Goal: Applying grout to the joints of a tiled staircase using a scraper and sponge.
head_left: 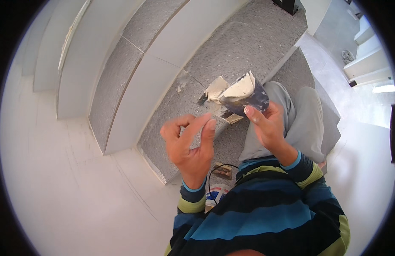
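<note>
My right hand grips a dark, flexible filler spreader, its thumb on the near face. Cream filler is heaped along the spreader's far edge. To its left, my left hand is raised with thumb and forefinger brought together in a pinch. Whatever lies between those fingertips, if anything, is too small to make out. Beyond the hands, a second cream-smeared piece with a dark corner rests on the grey stair tread. The held spreader partly hides it.
Curved grey steps with white risers climb to the left beside a white wall. A white bucket, a brownish block and a black cord are close to my body. My bent legs rest on the right.
</note>
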`<state>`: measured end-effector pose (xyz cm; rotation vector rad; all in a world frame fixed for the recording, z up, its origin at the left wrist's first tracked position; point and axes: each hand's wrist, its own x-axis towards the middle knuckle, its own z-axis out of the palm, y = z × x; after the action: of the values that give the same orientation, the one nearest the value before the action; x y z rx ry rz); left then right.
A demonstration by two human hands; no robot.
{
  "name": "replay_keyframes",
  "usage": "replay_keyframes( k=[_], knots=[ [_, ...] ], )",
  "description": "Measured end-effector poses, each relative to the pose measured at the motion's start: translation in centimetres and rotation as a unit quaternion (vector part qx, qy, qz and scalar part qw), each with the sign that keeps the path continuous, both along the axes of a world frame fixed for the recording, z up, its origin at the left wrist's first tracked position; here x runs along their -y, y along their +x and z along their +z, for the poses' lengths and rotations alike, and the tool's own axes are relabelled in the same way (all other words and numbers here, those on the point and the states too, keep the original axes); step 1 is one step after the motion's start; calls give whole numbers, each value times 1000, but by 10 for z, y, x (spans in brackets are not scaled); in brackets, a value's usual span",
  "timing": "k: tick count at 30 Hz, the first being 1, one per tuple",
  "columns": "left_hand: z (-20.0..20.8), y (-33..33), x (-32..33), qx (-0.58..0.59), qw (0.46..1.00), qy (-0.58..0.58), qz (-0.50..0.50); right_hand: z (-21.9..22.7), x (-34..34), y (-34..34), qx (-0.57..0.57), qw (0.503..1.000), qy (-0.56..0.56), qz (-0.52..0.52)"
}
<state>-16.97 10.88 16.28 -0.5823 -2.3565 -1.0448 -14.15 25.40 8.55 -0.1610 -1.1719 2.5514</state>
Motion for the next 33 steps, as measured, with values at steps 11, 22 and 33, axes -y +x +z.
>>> replay_keyframes(
  k=[11, 22, 33],
  knots=[
    [26, -11, -53, -122, 975, -167, -78, 0, -21, 10, 11, 994, 103, -19],
    [22, -15, -57, -116, 972, -186, -87, 4, -20, 7, 0, 994, 108, -26],
    [51, -32, -2, 128, 986, 78, -66, -3, -12, 0, 13, 999, -24, -34]
  ],
)
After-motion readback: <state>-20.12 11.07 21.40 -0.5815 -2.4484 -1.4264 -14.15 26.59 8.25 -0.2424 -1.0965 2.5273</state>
